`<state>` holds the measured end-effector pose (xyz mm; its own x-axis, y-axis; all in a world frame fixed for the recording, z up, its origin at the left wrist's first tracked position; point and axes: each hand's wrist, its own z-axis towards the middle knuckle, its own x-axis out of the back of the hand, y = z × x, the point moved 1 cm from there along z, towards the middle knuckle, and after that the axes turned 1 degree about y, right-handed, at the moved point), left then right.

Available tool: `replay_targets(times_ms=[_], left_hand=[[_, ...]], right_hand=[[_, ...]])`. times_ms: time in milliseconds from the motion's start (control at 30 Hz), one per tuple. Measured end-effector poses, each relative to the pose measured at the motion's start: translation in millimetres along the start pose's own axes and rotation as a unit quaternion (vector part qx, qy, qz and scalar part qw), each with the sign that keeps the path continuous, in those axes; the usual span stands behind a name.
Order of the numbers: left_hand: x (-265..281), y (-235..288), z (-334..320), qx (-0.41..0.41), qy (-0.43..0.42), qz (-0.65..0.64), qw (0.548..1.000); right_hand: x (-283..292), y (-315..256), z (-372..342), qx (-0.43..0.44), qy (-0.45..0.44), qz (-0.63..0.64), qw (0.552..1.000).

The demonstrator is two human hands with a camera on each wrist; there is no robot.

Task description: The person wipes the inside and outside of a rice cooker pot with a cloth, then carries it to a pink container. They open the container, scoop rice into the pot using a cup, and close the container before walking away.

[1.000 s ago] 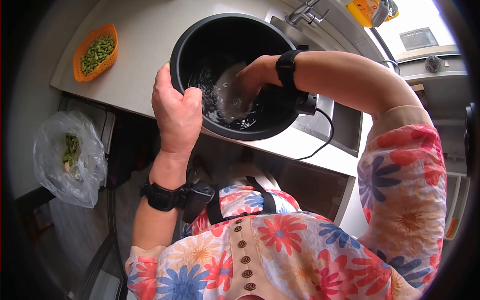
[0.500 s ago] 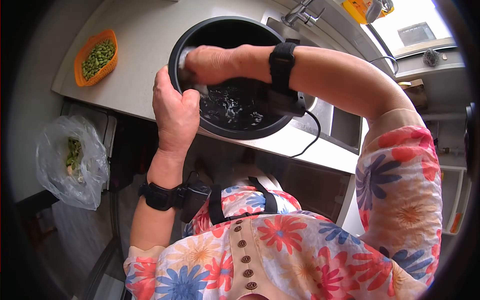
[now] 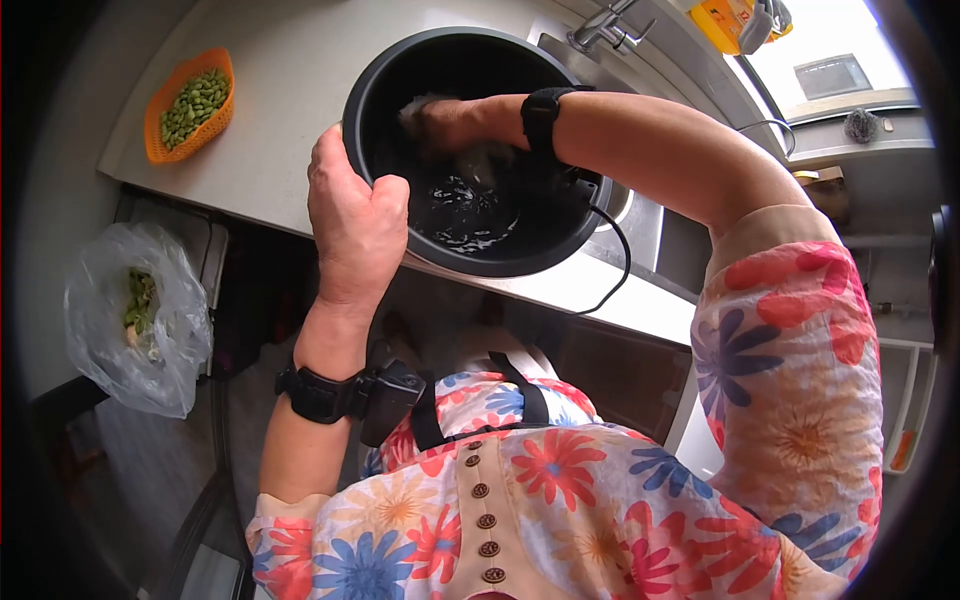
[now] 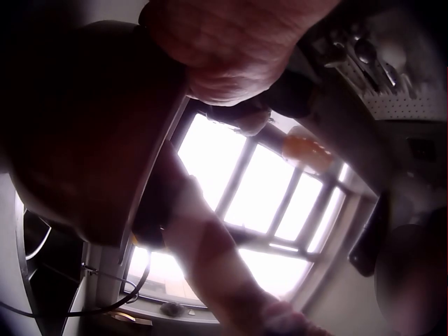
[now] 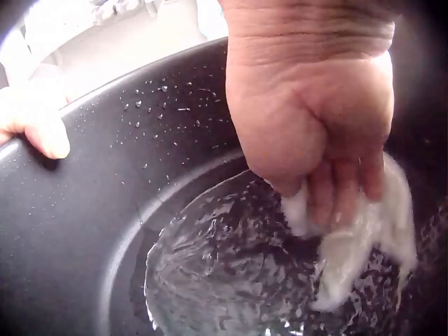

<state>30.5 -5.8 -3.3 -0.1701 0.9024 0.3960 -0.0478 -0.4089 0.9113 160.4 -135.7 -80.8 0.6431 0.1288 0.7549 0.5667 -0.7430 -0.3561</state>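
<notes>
A large black pot (image 3: 480, 262), tilted over the counter edge, holds some water (image 5: 231, 259). My left hand (image 3: 360, 225) grips its left rim, thumb along the edge; in the right wrist view the left thumb (image 5: 45, 136) lies over the rim. My right hand (image 5: 315, 119) is down inside the pot, fingers curled round a wet white cloth (image 5: 350, 255) whose loose ends hang at the water. From the head view the right hand (image 3: 450, 125) is near the pot's upper left inner wall, with its fingertips hard to make out.
An orange basket of green beans (image 3: 190, 112) stands at the counter's left. Below it hangs a clear plastic bag (image 3: 140, 320) with green scraps. A faucet (image 3: 605, 28) and sink (image 3: 655, 235) lie to the right, and a black cable (image 3: 622, 270) runs from the pot's side.
My right hand went from the pot's middle to the left inner wall, then slightly back right with the cloth. My left hand keeps its grip on the rim.
</notes>
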Motion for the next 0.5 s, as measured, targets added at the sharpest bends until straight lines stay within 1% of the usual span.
replay_targets(times_ms=[33, 67, 233, 267, 333, 367, 400, 467, 500], left_hand=[[0, -1, 0, 0.003, 0.002, -0.001, 1.0], [0, -1, 1, 0.003, -0.002, 0.01, 1.0], [0, 1, 1, -0.004, -0.012, 0.029, 0.999], [0, 0, -1, -0.004, -0.004, 0.033, 0.999], [0, -1, -2, -0.004, 0.005, 0.038, 0.999], [0, -1, -3, -0.006, 0.012, 0.038, 0.999], [-1, -2, -3, -0.008, 0.018, 0.038, 0.999], [-1, -1, -5, -0.01, 0.024, 0.014, 1.0], [-1, -1, -5, -0.011, 0.03, -0.01, 0.999]], right_hand=[[-2, 0, 3, 0.013, 0.02, 0.076, 0.997], [-1, -4, 3, 0.015, 0.017, 0.074, 0.997], [5, -37, -12, -0.019, -0.013, 0.235, 0.972], [9, -47, -18, -0.021, -0.015, 0.232, 0.972], [12, -61, -30, -0.009, -0.057, 0.273, 0.96], [7, -63, -31, 0.0, -0.08, 0.253, 0.964], [0, -61, -28, -0.001, -0.081, 0.251, 0.964], [-12, -62, -23, 0.048, -0.183, 0.196, 0.962], [-14, -62, -28, 0.032, -0.206, 0.203, 0.957]])
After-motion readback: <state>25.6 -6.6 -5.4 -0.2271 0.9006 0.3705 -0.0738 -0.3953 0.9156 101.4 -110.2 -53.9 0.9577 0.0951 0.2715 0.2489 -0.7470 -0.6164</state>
